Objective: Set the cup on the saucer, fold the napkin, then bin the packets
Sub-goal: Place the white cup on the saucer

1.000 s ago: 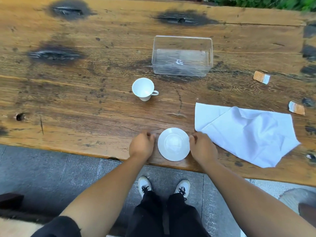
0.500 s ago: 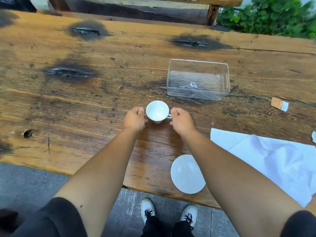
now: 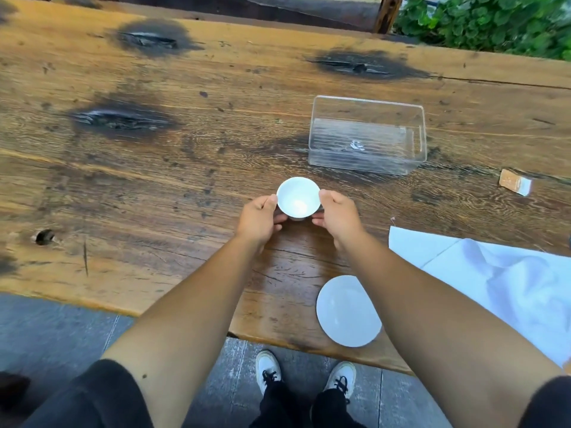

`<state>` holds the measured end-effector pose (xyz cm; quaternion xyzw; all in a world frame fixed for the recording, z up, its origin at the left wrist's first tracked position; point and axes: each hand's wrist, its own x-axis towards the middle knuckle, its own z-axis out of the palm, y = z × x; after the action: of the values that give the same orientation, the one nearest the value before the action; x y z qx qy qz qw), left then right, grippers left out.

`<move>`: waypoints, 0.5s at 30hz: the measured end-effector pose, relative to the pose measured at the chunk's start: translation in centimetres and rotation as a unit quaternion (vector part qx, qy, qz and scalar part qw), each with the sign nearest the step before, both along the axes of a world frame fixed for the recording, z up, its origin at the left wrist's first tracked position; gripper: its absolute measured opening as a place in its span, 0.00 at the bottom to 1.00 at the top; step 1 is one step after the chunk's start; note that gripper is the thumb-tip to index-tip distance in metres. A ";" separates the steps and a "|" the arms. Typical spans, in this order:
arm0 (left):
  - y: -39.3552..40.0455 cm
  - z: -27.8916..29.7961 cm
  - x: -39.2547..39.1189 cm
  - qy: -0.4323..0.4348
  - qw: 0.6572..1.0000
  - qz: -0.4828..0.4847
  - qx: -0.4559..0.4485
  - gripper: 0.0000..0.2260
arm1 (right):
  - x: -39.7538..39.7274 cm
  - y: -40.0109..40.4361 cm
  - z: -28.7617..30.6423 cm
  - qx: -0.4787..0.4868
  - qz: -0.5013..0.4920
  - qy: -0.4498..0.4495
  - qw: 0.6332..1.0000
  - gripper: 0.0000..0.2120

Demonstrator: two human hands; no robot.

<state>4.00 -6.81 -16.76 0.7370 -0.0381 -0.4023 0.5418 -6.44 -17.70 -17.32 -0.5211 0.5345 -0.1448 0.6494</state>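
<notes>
Since half a second ago, both hands have closed in from beside the small white ceramic cup (image 3: 298,197) to clasp it. The left hand (image 3: 258,220) wraps its left side, and the right hand (image 3: 338,216) wraps its right side, fingers curled under the base. The cup sits upright between them, over the weathered wooden table (image 3: 154,168). The round white saucer (image 3: 347,312) lies near the table's front edge, under the right forearm. A rumpled white cloth napkin (image 3: 494,279) lies to the right. A clear plastic rectangular bin (image 3: 367,139) stands beyond the cup, with a small brown-and-white packet (image 3: 515,181) to its right.

One head-worn camera looks forward and steeply down (wide-angle) onto the near table (image 3: 154,186).
</notes>
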 end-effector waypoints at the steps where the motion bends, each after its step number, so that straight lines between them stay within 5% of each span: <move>1: 0.2 0.6 -0.8 -0.003 1.000 -0.002 -0.008 0.09 | -0.9 0.0 0.6 -0.003 0.003 -0.003 1.000 0.11; 15: 8.3 1.6 -17.1 0.031 0.994 -0.109 0.006 0.12 | -19.6 7.7 2.1 -0.045 0.041 0.064 0.996 0.13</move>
<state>-13.10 1.51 -15.15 0.7191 -0.0989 -0.4816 0.4912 -26.08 -10.01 -15.19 -0.5794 0.5463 -0.1076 0.5952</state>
